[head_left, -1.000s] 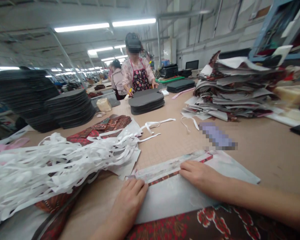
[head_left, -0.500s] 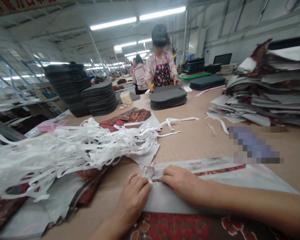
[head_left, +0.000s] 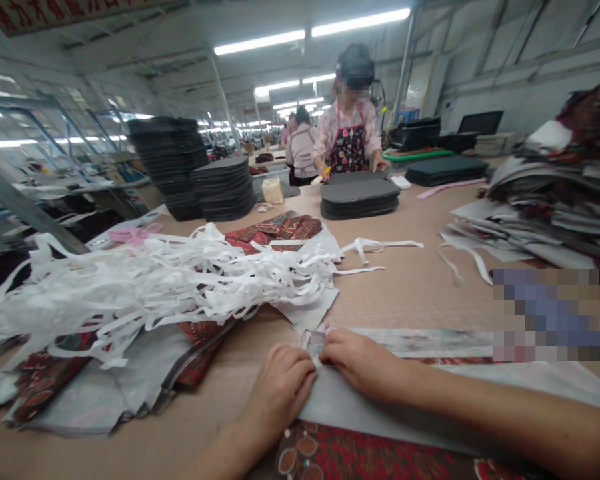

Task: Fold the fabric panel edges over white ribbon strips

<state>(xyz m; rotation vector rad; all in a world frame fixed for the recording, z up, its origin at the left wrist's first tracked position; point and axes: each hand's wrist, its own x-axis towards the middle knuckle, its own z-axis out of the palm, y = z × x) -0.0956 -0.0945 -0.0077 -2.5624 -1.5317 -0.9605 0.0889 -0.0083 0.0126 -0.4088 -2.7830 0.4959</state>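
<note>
My left hand [head_left: 280, 390] and my right hand [head_left: 363, 363] meet at the left end of a folded fabric piece [head_left: 430, 393] lying on the tan table [head_left: 410, 287]. The piece shows its pale backing, with a red patterned edge along the fold. Both hands pinch the end of a thin strip [head_left: 316, 343] at that corner. A red floral cloth [head_left: 380, 460] lies under my forearms at the near edge.
A heap of white strips [head_left: 145, 287] covers patterned pieces on the left. Stacks of dark pads [head_left: 223, 190] stand behind it. A pile of cut fabric [head_left: 545, 200] sits at the right. Across the table a person in an apron [head_left: 350, 130] handles grey pads [head_left: 360, 197].
My right hand slid left along the fold until it met my left hand at the corner. The view turned left, so everything shifted right in the picture.
</note>
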